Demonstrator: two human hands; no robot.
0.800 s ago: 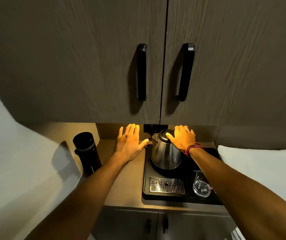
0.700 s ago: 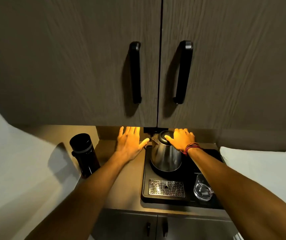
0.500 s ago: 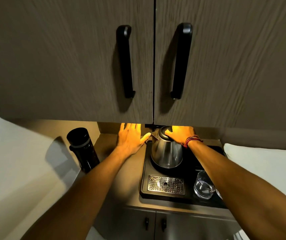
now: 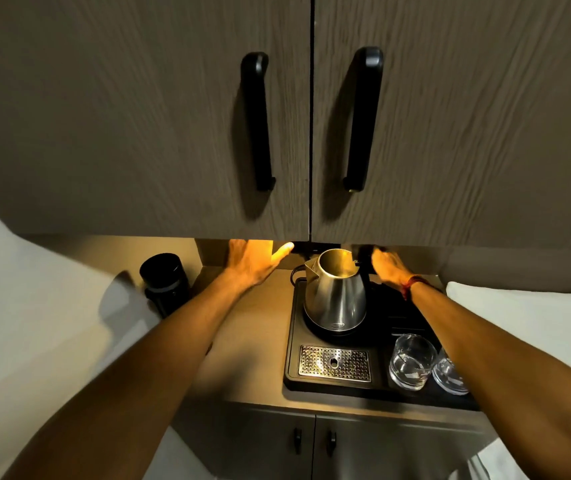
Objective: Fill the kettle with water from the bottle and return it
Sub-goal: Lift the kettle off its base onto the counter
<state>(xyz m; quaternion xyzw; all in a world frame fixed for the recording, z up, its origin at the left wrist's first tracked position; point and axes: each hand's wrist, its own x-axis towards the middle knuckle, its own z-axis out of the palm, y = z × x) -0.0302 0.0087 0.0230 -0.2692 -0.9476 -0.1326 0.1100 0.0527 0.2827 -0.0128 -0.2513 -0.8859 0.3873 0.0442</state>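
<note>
Kettle (image 4: 334, 299) open on its base, both hands at the far edge of the tabletop (image 4: 252, 341).

The steel kettle stands upright on the black tray (image 4: 292, 341), its mouth uncovered. The right hand (image 4: 389, 268) reaches behind its handle side; its fingertips vanish under the cabinet (image 4: 173, 133), so whether it grips the dark lid or handle cannot be told. The left hand (image 4: 252, 263) is spread flat and released, left of the kettle, fingertips also cut off by the cabinet edge. The black bottle (image 4: 166, 284) stands at far left, well apart from the kettle. Two glasses (image 4: 412, 362) sit on the tray's near right, one partly hidden by the right forearm.
</note>
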